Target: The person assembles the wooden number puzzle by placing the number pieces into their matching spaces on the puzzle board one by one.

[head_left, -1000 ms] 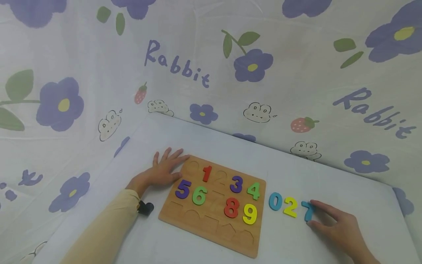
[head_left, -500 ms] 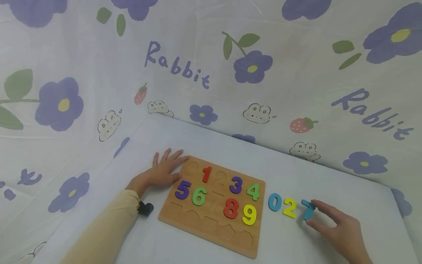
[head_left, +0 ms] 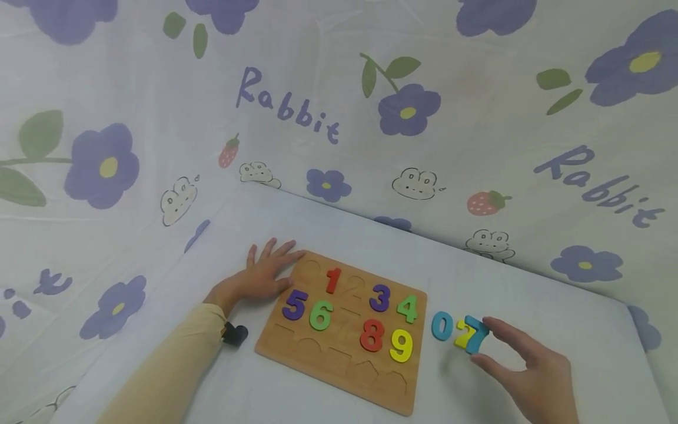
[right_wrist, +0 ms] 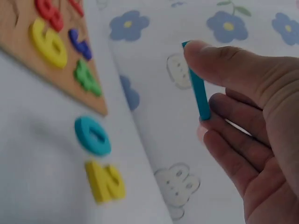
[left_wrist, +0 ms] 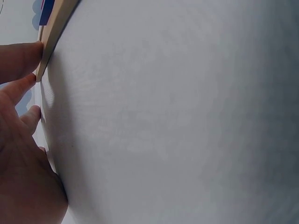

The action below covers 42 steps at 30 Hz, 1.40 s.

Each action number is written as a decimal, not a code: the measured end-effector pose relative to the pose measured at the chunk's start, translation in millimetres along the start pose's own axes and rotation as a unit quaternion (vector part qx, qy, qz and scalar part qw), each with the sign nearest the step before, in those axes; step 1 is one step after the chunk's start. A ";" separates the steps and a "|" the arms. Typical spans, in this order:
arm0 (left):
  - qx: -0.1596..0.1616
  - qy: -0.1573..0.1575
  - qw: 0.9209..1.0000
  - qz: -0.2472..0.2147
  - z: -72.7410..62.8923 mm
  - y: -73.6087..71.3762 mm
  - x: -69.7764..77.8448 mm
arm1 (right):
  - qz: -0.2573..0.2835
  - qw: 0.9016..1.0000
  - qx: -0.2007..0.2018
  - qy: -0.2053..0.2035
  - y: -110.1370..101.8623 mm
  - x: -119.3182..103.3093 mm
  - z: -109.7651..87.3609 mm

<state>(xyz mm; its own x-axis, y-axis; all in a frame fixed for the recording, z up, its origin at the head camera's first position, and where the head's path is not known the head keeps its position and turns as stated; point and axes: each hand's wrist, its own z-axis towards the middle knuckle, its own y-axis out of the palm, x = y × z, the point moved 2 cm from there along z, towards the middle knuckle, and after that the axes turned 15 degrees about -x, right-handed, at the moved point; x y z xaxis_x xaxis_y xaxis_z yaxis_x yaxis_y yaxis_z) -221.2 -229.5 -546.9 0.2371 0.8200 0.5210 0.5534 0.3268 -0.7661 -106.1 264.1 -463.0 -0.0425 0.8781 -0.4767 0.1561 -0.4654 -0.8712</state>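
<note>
Pinching the blue 7 point(head_left: 478, 335) by its edges in the right hand point(head_left: 535, 372), lower right of frame, ideally clearing the yellow 2 point(head_left: 462, 340) and steadying the wooden board point(head_left: 339, 341), lower centre, with the left hand point(head_left: 262, 277), fingers spread.

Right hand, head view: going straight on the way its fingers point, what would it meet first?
Probably the yellow 2, partly covered there by the blue 7 that the right hand pinches. The 7 looks raised, so it might pass over; height is hard to judge.
</note>
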 end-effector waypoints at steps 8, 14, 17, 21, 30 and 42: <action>0.004 0.003 1.000 -0.004 0.8 -0.8 -0.6 | 0.031 0.998 0.013 -0.049 4.0 -49.4 -1.8; 0.003 0.003 1.000 -0.007 0.2 -0.6 -0.2 | 0.048 0.996 0.012 -0.070 12.5 -77.4 1.8; 0.003 0.003 1.000 -0.007 -0.7 -1.7 1.3 | 0.063 0.994 0.014 -0.090 17.8 -91.1 4.4; 0.002 0.002 1.000 -0.007 -0.4 -2.3 1.4 | 0.075 0.989 0.022 -0.125 26.2 -107.3 9.9; -0.002 -0.005 1.000 -0.010 -1.1 0.5 -0.6 | 0.104 0.979 0.004 -0.175 53.8 -131.8 22.6; 0.005 0.004 1.000 -0.005 1.2 0.0 -0.4 | 0.133 0.977 -0.077 -0.146 113.0 -140.6 37.7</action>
<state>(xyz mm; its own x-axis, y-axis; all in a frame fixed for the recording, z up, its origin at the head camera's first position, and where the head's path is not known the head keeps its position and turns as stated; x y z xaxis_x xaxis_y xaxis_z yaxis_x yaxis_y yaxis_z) -222.2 -229.2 -547.5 0.2373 0.8134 0.5312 0.5474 0.3397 -0.7648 -119.7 83.9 -498.8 -0.2566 0.6491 -0.7161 0.3456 -0.6303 -0.6952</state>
